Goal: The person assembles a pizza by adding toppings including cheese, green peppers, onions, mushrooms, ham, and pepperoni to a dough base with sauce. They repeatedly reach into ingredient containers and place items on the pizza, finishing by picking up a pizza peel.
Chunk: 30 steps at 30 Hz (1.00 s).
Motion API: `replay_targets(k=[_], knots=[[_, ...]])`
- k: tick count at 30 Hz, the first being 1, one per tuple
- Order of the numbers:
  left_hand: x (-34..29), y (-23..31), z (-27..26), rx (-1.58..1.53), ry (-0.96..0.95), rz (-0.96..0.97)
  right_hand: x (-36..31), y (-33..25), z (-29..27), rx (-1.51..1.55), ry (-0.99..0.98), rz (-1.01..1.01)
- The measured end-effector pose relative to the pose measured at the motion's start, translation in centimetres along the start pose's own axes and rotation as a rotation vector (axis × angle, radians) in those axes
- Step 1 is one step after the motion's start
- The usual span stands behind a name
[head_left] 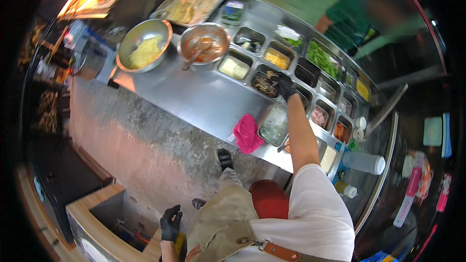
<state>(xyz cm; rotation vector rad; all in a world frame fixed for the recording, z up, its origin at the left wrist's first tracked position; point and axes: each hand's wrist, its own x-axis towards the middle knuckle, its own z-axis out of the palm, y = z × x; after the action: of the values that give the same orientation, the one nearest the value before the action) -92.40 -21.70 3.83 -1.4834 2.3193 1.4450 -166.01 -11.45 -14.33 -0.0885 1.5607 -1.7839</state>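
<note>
My right hand (285,87), in a black glove, reaches over a steel bin of brown sliced food, perhaps mushrooms (263,85). Its fingers are at the bin's right side; dark glove and blur hide whether they grip any of it. Down by my left side hangs my left hand (170,223), also black-gloved, with loosely curled fingers apart and nothing in it. Beside the brown slices are a bin of white food (234,68) and a bin of yellow pieces (277,58). Under my right forearm sits a clear-lidded container (274,124).
On the steel counter (194,99) stand a bowl of shredded yellow food (147,52), a bowl of red sauce (204,43) with a spoon, and a pink cloth (248,134). Squeeze bottles (364,162) stand at the right. Across the counter is another person (347,22) in green.
</note>
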Motion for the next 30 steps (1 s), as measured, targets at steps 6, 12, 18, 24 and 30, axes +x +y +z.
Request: replay_targets(k=[6,12,18,24,30], knots=[[-4.4,-3.1,-1.9,0.085,0.072,-0.022,-9.5,-2.8,6.7,-0.340,-0.271,-0.224],[-10.9,-11.3,-4.4,-0.007,0.182,-0.049,-22.3,9.8,24.8,0.249,-0.846,0.081],[-21.9,-23.2,-5.5,-0.247,0.704,-0.134,-41.2,30.7,41.6,-0.128,-0.921,0.647],[-36.8,-37.0,-10.5,-0.452,1.313,-0.109,-72.6,38.6,61.4,-0.260,-1.268,0.825],[-52.3,-46.3,-17.0,-0.875,1.780,-0.120,-102.9,45.6,76.7,-0.480,-1.775,0.549]])
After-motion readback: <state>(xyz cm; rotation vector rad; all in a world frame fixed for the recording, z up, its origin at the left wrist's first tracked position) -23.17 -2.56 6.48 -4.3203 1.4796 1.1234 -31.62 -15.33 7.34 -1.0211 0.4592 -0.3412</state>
